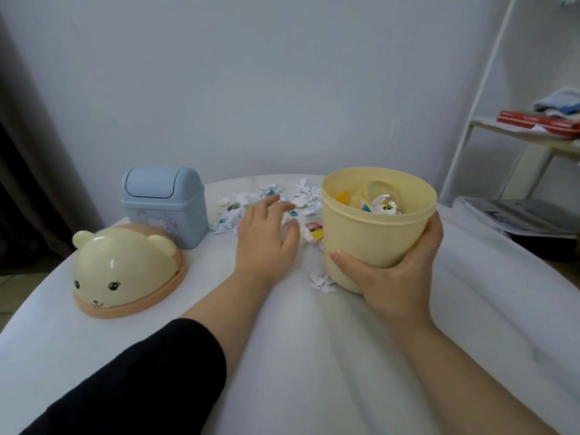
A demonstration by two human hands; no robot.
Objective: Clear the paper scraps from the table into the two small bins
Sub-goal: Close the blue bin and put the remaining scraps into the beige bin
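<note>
Right hand (398, 274) is curled around the lidless yellow bin (376, 233); left hand (266, 237) is laid flat, outstretched, among paper scraps (306, 194) scattered beyond it on the desk (282, 356); the blue bin (163, 202) is seen to its left.

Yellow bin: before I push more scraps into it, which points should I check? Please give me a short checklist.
1. Yellow bin mouth uncovered: ok.
2. Right hand grips the bin wall: ok.
3. Room inside, the fill lies below the rim: ok.
4. Left hand reaches the paper scraps, fingers straight: ok.
5. Bear lid lies aside, off the scraps: ok.
6. Bin base rests on the table: cannot tell.
</note>
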